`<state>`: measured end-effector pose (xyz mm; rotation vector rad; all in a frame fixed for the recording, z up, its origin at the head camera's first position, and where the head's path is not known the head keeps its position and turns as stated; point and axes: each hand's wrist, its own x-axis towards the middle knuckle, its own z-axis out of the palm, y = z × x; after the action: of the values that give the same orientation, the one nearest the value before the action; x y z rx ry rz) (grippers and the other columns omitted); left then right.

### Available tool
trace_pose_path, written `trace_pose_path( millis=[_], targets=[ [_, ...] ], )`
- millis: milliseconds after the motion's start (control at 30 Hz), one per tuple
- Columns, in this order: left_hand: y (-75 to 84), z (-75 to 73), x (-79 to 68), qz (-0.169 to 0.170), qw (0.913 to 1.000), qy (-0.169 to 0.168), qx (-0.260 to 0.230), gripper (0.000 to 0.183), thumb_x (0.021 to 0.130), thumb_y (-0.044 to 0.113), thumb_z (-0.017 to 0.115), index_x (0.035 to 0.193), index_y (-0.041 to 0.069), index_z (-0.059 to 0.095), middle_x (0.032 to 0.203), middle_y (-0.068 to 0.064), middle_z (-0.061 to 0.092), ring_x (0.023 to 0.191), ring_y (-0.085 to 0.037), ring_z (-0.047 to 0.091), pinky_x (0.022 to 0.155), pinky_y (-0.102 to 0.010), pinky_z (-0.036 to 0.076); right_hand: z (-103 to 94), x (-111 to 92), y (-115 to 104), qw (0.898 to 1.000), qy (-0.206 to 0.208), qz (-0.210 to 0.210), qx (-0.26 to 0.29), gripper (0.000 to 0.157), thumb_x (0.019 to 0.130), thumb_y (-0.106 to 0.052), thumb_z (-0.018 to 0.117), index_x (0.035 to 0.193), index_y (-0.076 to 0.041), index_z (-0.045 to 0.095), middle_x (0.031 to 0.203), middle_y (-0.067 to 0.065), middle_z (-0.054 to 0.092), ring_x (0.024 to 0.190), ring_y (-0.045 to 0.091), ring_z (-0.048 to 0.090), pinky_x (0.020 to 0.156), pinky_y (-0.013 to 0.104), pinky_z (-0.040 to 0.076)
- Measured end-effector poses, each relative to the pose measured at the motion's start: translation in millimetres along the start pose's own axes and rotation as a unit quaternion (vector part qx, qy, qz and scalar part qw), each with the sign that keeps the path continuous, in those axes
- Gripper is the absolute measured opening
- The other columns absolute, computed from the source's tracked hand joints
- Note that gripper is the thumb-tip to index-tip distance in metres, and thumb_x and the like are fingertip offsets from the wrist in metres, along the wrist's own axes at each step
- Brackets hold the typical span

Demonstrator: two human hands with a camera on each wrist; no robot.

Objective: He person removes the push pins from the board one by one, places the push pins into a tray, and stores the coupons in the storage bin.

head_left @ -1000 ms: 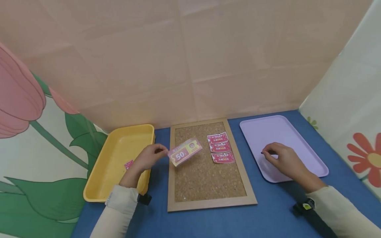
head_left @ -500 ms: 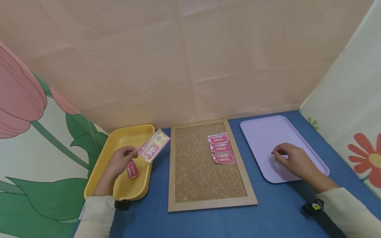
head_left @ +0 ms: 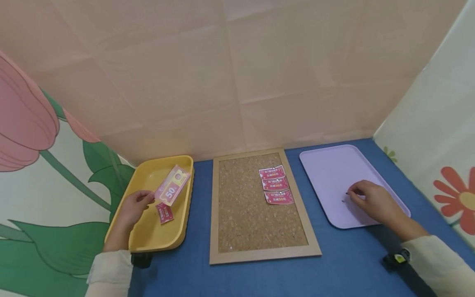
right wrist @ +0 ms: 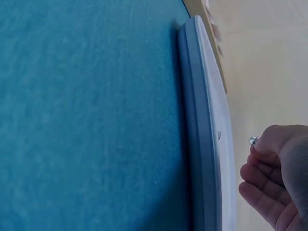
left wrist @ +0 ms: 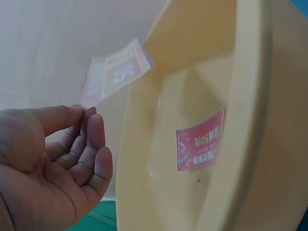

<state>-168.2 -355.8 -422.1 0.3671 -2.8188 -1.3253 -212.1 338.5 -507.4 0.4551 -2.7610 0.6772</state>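
In the head view my left hand (head_left: 130, 208) pinches one pink-and-yellow coupon (head_left: 172, 185) marked 50 by its corner, over the yellow tray (head_left: 148, 245). A red coupon (left wrist: 199, 144) lies inside that tray in the left wrist view. Over the lilac tray (head_left: 330, 165), my right hand (head_left: 376, 202) pinches a small shiny thumbtack (right wrist: 253, 140) between thumb and index finger. Three red coupons (head_left: 276, 184) are fixed in a column on the upper right of the cork board (head_left: 245, 222).
A tiny dark piece (head_left: 343, 201) lies on the lilac tray near my right fingertips. The wood-framed board lies between the two trays on a blue cloth (head_left: 259, 280). A beige backdrop (head_left: 237, 82) rises behind, with printed flower panels (head_left: 456, 194) at the sides.
My left hand has carried the coupon leftward from above the cork board to over the yellow tray. My right hand has shifted slightly right over the lilac tray, fingers still pinched.
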Motion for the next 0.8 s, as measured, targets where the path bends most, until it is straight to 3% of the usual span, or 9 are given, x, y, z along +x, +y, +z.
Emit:
trace_pose_path(
  millis=[233, 533, 800],
  targets=[
    [-10.4, -5.5, -3.1, -0.039, 0.9991, -0.009, 0.013, 0.050, 0.103, 0.038, 0.047, 0.128, -0.005, 0.053, 0.125, -0.026, 0.058, 0.117, -0.040, 0.055, 0.096, -0.050, 0.044, -0.2, -1.9, 3.4, 1.000, -0.018, 0.011, -0.010, 0.008, 0.087, -0.013, 0.073, 0.092, -0.008, 0.070, 0.090, 0.007, 0.067, 0.082, 0.024, 0.063, 0.070, 0.049, 0.053],
    [-20.6, -6.5, -4.1, -0.077, 0.9967, -0.018, 0.018, 0.049, 0.102, 0.037, 0.048, 0.127, -0.005, 0.054, 0.123, -0.026, 0.059, 0.115, -0.042, 0.053, 0.095, -0.051, 0.043, 2.8, -3.4, 6.4, 1.000, -0.015, -0.012, -0.024, 0.007, 0.086, -0.013, 0.074, 0.090, -0.009, 0.071, 0.087, 0.004, 0.067, 0.079, 0.022, 0.063, 0.069, 0.047, 0.053],
    [-26.1, -6.6, -3.3, -0.077, 0.9947, -0.004, 0.068, 0.043, 0.101, 0.031, 0.051, 0.121, -0.007, 0.058, 0.115, -0.027, 0.061, 0.103, -0.038, 0.056, 0.082, -0.046, 0.045, 4.6, -3.9, 5.8, 0.999, -0.014, -0.022, -0.028, 0.007, 0.084, -0.013, 0.075, 0.090, -0.010, 0.072, 0.087, 0.003, 0.067, 0.079, 0.020, 0.062, 0.069, 0.045, 0.053]
  ],
)
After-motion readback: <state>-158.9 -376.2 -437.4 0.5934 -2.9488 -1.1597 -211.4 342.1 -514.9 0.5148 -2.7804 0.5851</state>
